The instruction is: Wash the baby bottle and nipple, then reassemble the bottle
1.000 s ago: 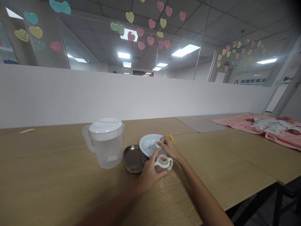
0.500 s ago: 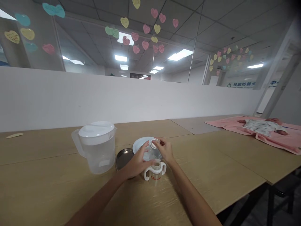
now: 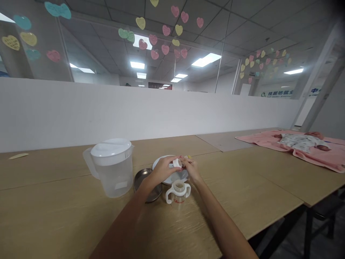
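Both my hands meet above a pale plate (image 3: pixel 167 181). My left hand (image 3: pixel 164 169) is closed on a small white ring-shaped cap (image 3: pixel 177 163). The fingers of my right hand (image 3: pixel 192 169) pinch the cap's other side, at a translucent part that looks like a nipple. Just below them, an open clear bottle with two white handles (image 3: pixel 179 194) stands upright on the table, touched by neither hand. A round metal dish (image 3: pixel 154 196) sits to its left, partly behind my left wrist.
A lidded translucent pitcher (image 3: pixel 114 176) stands left of the dish. On the far right, a doll-like figure in patterned clothes (image 3: pixel 299 142) lies on a pink towel (image 3: pixel 330 158). A white partition (image 3: pixel 94 115) runs behind the table (image 3: pixel 54 205).
My left hand has moved up and right, away from the bottle's neck, and closed on the white cap. The cap is now tilted on its side between both hands.
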{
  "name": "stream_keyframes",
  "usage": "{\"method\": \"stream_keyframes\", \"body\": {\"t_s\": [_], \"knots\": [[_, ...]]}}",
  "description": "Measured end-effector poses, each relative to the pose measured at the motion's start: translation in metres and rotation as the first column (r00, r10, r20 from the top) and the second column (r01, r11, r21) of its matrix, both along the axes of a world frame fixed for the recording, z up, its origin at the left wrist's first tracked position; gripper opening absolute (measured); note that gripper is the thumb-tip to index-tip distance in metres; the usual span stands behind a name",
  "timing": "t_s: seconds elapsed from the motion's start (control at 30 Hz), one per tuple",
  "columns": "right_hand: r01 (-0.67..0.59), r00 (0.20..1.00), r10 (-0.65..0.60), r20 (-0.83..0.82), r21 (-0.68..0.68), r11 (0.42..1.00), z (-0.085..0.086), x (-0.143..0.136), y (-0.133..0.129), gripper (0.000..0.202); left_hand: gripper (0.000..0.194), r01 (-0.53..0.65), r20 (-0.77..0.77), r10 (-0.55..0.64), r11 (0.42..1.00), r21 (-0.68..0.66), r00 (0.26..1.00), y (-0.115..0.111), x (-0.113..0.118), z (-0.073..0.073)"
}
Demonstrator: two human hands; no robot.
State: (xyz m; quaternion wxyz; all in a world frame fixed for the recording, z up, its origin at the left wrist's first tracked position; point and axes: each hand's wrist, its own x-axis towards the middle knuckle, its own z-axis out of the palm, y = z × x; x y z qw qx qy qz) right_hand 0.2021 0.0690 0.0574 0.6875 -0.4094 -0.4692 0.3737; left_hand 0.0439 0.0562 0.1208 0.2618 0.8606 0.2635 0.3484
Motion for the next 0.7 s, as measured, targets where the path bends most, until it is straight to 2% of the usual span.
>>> {"method": "stream_keyframes", "body": {"t_s": [0.1, 0.13, 0.2, 0.27, 0.33, 0.4, 0.43, 0.53, 0.7], "knots": [[-0.024, 0.997, 0.019, -0.072, -0.076, 0.997, -0.004, 0.009, 0.005, 0.047, 0.043, -0.009, -0.115, 0.015, 0.999, 0.046, 0.993, -0.005, -0.01, 0.008], [0.007, 1.0, -0.01, -0.029, -0.096, 0.995, -0.005, 0.014, 0.006, 0.047, 0.044, -0.052, -0.171, 0.064, 0.996, 0.073, 0.983, -0.005, -0.013, 0.01], [0.135, 0.978, -0.117, 0.175, -0.097, 0.986, -0.009, 0.021, 0.008, 0.044, 0.043, -0.167, -0.295, 0.202, 0.976, 0.14, 0.934, -0.003, -0.019, 0.01], [0.297, 0.862, -0.256, 0.437, -0.025, 0.955, -0.014, 0.027, 0.008, 0.037, 0.043, -0.26, -0.412, 0.322, 0.945, 0.2, 0.852, 0.001, -0.023, 0.004], [0.387, 0.693, -0.34, 0.636, 0.07, 0.92, -0.019, 0.029, 0.009, 0.031, 0.043, -0.304, -0.498, 0.379, 0.925, 0.228, 0.78, 0.007, -0.026, -0.005], [0.377, 0.566, -0.349, 0.747, 0.142, 0.915, -0.024, 0.03, 0.01, 0.024, 0.042, -0.327, -0.543, 0.401, 0.916, 0.233, 0.738, 0.011, -0.026, -0.014], [0.35, 0.529, -0.339, 0.778, 0.164, 0.922, -0.026, 0.031, 0.012, 0.019, 0.041, -0.336, -0.556, 0.407, 0.913, 0.231, 0.725, 0.013, -0.026, -0.018], [0.305, 0.504, -0.302, 0.809, 0.16, 0.939, -0.035, 0.034, 0.017, 0.008, 0.034, -0.357, -0.588, 0.422, 0.905, 0.232, 0.69, 0.016, -0.027, -0.025], [0.315, 0.577, -0.235, 0.782, 0.051, 0.948, -0.047, 0.04, 0.024, 0.014, 0.026, -0.353, -0.609, 0.409, 0.91, 0.217, 0.68, 0.016, -0.026, -0.031]]}}
